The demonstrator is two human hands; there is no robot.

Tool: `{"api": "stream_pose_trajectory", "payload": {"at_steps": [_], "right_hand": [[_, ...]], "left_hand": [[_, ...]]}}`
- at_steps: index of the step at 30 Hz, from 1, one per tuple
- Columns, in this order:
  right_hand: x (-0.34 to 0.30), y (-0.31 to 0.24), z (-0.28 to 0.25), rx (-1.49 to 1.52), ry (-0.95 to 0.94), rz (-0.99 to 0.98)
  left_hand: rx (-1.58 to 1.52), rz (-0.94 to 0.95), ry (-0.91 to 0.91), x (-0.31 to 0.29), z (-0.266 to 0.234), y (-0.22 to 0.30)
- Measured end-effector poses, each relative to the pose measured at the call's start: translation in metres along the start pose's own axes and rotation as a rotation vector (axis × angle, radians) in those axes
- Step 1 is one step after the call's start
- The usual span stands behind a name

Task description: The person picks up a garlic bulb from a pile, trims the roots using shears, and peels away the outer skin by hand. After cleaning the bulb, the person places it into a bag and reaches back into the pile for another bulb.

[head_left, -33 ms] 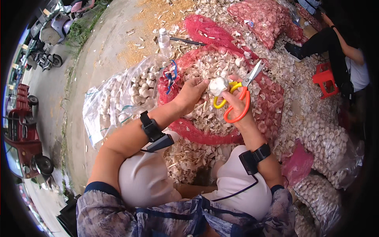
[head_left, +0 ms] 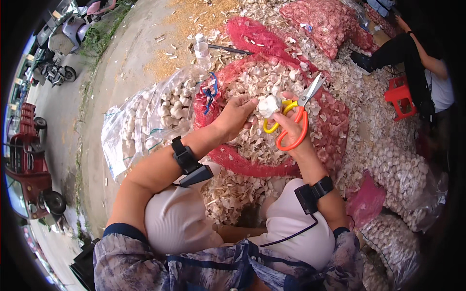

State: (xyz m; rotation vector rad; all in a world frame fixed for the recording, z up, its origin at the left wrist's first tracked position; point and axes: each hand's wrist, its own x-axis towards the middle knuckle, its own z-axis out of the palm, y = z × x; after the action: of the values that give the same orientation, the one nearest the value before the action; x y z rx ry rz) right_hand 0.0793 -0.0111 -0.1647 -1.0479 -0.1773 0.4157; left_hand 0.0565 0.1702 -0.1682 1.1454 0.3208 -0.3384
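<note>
Above a heap of papery peelings, a white garlic bulb (head_left: 270, 105) is held up between my two hands. My left hand (head_left: 236, 116) is closed, its bent fingertips at the bulb's left side. My right hand (head_left: 295, 127) grips scissors (head_left: 302, 114) with one yellow and one orange handle loop. Its thumb and fingers also pinch the bulb from the right. The scissor blades point up and away to the right, slightly parted, clear of the bulb. Under my hands, a red mesh sack (head_left: 233, 157) lies spread around the garlic skins (head_left: 257, 140).
At left lies a clear plastic bag (head_left: 141, 121) of garlic bulbs, with a water bottle (head_left: 202, 52) beyond it. Full garlic sacks (head_left: 395, 179) stand at right, another red sack (head_left: 323, 26) at the back. A person (head_left: 417, 56) sits by a red stool (head_left: 401, 97). Vehicles stand far left.
</note>
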Motion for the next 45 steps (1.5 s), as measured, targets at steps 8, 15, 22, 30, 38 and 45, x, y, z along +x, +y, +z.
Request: {"api": "stream_pose_trajectory", "payload": {"at_steps": [8, 15, 22, 30, 38, 45], "right_hand": [[-0.017, 0.009, -0.014, -0.069, -0.058, 0.06], [-0.02, 0.01, -0.008, -0.103, -0.066, 0.119], [-0.019, 0.016, -0.013, 0.05, -0.016, 0.079], [-0.025, 0.019, -0.024, -0.1, 0.028, 0.156], [-0.022, 0.026, -0.01, -0.237, -0.085, 0.244], [-0.022, 0.03, -0.048, -0.13, 0.183, 0.302]], "left_hand": [[0.02, -0.086, -0.105, -0.015, 0.007, 0.006], [-0.058, -0.101, -0.129, -0.007, -0.006, -0.009], [0.441, -0.245, -0.506, -0.014, -0.023, -0.016], [0.278, -0.284, -0.579, -0.026, -0.007, -0.018], [-0.09, -0.371, -0.345, 0.005, -0.05, -0.028], [-0.403, -0.201, 0.47, 0.013, -0.192, -0.006]]}}
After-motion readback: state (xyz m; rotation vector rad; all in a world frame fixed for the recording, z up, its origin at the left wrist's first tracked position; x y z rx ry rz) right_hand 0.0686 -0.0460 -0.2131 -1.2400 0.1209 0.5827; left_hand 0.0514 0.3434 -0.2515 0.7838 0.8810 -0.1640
